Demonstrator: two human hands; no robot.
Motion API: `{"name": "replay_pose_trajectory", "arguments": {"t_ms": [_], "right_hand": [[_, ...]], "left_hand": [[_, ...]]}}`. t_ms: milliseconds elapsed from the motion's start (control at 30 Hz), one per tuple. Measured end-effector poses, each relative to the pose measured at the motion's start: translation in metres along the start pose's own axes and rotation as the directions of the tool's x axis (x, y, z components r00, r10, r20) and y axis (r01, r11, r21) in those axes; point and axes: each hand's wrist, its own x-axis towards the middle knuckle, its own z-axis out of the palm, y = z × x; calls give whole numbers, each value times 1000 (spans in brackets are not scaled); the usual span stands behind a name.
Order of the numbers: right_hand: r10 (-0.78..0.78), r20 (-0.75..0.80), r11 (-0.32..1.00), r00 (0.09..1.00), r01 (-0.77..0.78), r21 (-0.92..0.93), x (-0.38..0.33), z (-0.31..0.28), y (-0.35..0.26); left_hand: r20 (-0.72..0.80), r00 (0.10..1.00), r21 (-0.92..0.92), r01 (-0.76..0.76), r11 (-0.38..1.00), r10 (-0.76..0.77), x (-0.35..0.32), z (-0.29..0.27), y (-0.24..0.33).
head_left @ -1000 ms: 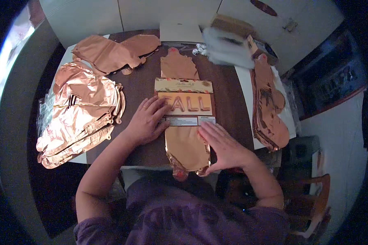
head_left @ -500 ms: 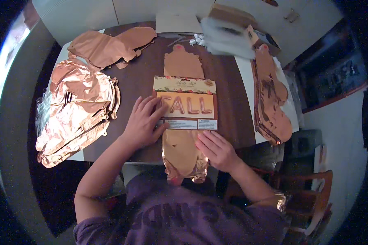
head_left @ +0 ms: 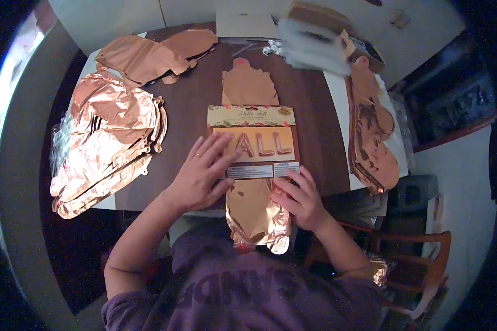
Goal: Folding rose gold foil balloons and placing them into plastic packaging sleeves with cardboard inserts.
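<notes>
A flat packaging card [head_left: 253,116], cream on top with pictured rose-gold letter balloons below, lies across a folded rose-gold foil balloon [head_left: 249,85] in front of me. The balloon shows above and below the card, and its crumpled lower end hangs over the table's near edge. My left hand [head_left: 201,174] lies with fingers stretched over the card's left side, pressing nothing into its palm. At the card's lower right corner, my right hand [head_left: 301,198] has its fingers curled over the balloon's edge. Its thumb is hidden.
Stacked foil balloons [head_left: 107,143] cover the left side, with another flat foil piece [head_left: 143,58] behind. More foil balloons [head_left: 373,132] lie along the right edge. At the back are clear plastic [head_left: 309,47], small white bundles [head_left: 272,48] and an open box [head_left: 361,49]. A wooden chair [head_left: 419,254] stands right.
My right hand has gone from lying flat to curling round the balloon's edge. The balloon's lower end has shifted right and crumpled. My left fingers have spread on the card.
</notes>
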Motion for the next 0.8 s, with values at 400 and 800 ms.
{"name": "replay_pose_trajectory", "arguments": {"t_ms": [400,800], "right_hand": [[384,57,862,921,-380,334,18,-5,13],[494,32,863,869,-486,-136,55,26,24]], "left_hand": [[182,966,-138,-158,978,182,-5,-11,-3],[-257,952,-75,154,985,-168,3,23,12]]}}
